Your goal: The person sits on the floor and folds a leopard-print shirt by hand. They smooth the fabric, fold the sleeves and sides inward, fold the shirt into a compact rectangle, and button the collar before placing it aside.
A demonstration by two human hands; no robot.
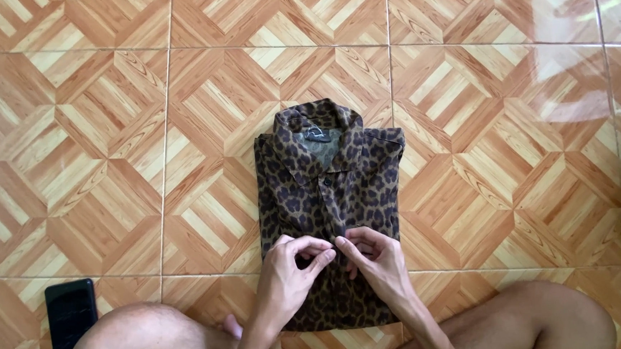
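Observation:
A leopard-print collared shirt (326,188) lies folded on the tiled floor, collar pointing away from me, front buttons up. My left hand (291,273) and my right hand (373,260) meet over the shirt's button line, about halfway down. The fingertips of both hands pinch the fabric there, thumbs and forefingers nearly touching each other. The small spot under the fingertips is hidden. My bare knees (130,343) frame the shirt's lower edge on both sides.
A black phone-like slab (70,318) lies on the floor beside my left knee. The floor (503,148) is glossy tile with a wood parquet pattern and pale grout lines. My right leg (542,318) rests at the lower right.

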